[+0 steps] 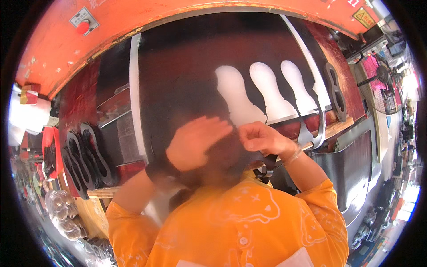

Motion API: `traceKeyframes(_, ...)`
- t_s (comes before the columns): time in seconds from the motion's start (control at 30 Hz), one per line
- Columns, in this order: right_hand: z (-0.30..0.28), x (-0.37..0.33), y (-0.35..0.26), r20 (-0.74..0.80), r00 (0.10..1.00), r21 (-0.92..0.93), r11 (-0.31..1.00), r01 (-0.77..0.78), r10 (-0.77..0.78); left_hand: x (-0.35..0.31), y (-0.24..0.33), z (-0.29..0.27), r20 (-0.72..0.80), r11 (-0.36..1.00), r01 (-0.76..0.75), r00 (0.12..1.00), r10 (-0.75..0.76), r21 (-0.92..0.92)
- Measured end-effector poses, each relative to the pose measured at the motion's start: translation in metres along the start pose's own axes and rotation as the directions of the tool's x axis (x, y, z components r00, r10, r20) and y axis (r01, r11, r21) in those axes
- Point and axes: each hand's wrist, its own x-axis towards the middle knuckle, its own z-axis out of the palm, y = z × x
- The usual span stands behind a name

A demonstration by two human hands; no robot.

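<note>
Left hand (195,144) lies open and flat on a soft, floppy black sheet (187,80); right hand (260,138) pinches its near edge.

Both hands raised together, left hand (195,143) open, right hand (260,139) curled.

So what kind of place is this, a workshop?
Probably a factory cutting station: a big orange press frame with a red push button, a black sheet showing sole-shaped cut-outs, and stacked black metal cutting dies.
</note>
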Motion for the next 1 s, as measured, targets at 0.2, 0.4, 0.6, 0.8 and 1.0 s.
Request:
traceKeyframes(0.2,0.039,-0.001,-0.049,-0.172,0.89,-0.904,0.427,0.027,-0.423,-0.03,-0.055,-0.153,-0.675,0.404,0.656,0.729,-0.116,0.638)
traceKeyframes(0.4,0.054,0.054,-0.03,0.178,0.97,-0.577,0.816,-0.034,0.166,-0.095,-0.003,-0.136,-0.618,0.708,0.606,0.725,-0.305,0.362)
traceKeyframes(0.6,0.061,0.084,0.024,0.3,0.916,0.18,0.928,-0.327,0.264,-0.086,0.009,-0.023,-0.16,0.99,0.133,0.979,-0.124,0.052)
traceKeyframes(0.8,0.067,0.081,0.03,0.223,0.974,0.097,0.993,-0.067,0.044,-0.095,-0.016,-0.052,-0.351,0.94,0.314,0.872,-0.34,-0.131)
traceKeyframes(1.0,0.086,0.087,0.017,0.192,0.976,-0.624,0.781,0.036,0.107,-0.078,-0.052,-0.201,-0.942,0.962,0.272,0.313,-0.12,-0.032)
